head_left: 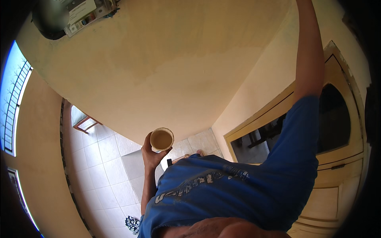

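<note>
My left hand grips a round cup of light brown liquid, thumb and fingers around its sides, in front of a cream wall in the lower middle of the head view. My right arm, in a blue sleeve, is raised along the right side and leaves the picture at the top edge, so that hand is out of sight. My bare feet or sandals show small below my blue shirt, too small to tell which.
A wall-mounted box is at top left. A chair stands on the tiled floor. A wooden door with dark glass is at the right; a patterned cloth lies low at left. A barred window is at far left.
</note>
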The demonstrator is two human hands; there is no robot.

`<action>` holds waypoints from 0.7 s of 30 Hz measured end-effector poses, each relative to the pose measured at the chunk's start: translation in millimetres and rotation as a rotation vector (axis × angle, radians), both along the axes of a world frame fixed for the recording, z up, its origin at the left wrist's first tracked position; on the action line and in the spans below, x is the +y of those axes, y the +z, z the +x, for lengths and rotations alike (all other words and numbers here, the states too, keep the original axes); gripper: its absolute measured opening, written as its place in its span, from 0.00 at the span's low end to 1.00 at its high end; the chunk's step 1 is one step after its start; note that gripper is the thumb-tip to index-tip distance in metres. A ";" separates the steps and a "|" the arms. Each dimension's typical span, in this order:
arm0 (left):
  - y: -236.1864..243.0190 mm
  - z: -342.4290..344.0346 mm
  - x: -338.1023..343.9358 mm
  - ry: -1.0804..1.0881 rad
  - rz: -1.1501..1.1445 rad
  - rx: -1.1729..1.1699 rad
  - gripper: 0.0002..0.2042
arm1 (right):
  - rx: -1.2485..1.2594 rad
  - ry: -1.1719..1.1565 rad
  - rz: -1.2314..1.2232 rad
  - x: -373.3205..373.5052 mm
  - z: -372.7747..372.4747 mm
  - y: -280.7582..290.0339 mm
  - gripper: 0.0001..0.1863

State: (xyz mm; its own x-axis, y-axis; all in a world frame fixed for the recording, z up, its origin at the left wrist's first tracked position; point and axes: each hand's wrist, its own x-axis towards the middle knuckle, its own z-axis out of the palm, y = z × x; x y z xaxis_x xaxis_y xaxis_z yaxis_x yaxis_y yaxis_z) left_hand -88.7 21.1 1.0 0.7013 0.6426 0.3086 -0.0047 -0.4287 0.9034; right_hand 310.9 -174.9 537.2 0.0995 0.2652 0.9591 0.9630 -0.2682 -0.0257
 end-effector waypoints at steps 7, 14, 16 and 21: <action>1.6 -4.5 1.9 0.000 0.005 0.026 0.42 | 0.488 0.208 -0.430 -40.2 53.4 -176.0 0.10; 5.1 -5.3 0.8 -0.017 -0.006 0.072 0.44 | 0.812 0.119 -0.471 -5.6 79.1 -282.5 0.12; 7.5 -2.0 -1.4 -0.036 -0.007 0.061 0.43 | 0.757 0.127 -0.468 -4.1 85.6 -269.5 0.12; 3.1 2.3 -2.5 -0.037 0.000 0.051 0.42 | 0.532 0.147 -0.463 -1.3 131.1 -220.5 0.14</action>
